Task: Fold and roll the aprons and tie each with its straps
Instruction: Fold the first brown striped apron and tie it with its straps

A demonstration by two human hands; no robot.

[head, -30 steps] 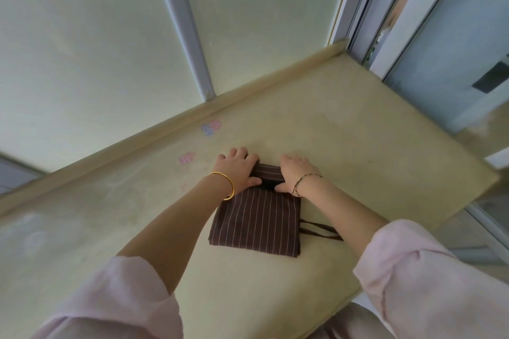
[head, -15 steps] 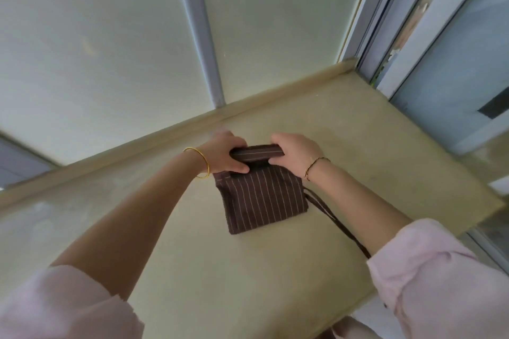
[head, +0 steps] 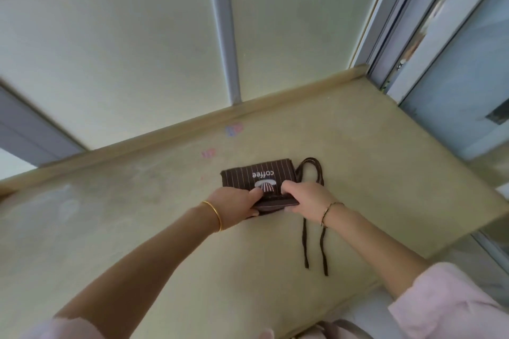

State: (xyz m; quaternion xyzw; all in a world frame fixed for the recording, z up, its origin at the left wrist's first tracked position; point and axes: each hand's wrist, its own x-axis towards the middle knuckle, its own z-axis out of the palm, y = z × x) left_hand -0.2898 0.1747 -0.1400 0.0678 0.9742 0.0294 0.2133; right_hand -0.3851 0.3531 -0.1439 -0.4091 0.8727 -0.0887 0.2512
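Apron [head: 256, 175], brown with pale pinstripes, folded to a compact rectangle and lying on the tabletop [head: 137, 228], just ahead of the person. A second ago we saw a plain striped face upward, with both hands at the far edge; half a second ago that edge was lifted and curled over. Now the face printed "coffee" is upward, and the hands have come to the near edge. The left hand [head: 237, 205] and the right hand [head: 307, 198] each curl their fingers round the thickened near fold and grip it. The straps [head: 304, 245], formerly close against the right side, now lie free on the tabletop: a loop sits just beside the far right corner of the apron, and two tails run back toward the person, passing beneath the right wrist. We judge that the folding is done and the rolling is beginning from the near edge, with the straps well placed for tying once the roll is closed. We see no container in this view; the apron rests directly on the tabletop.
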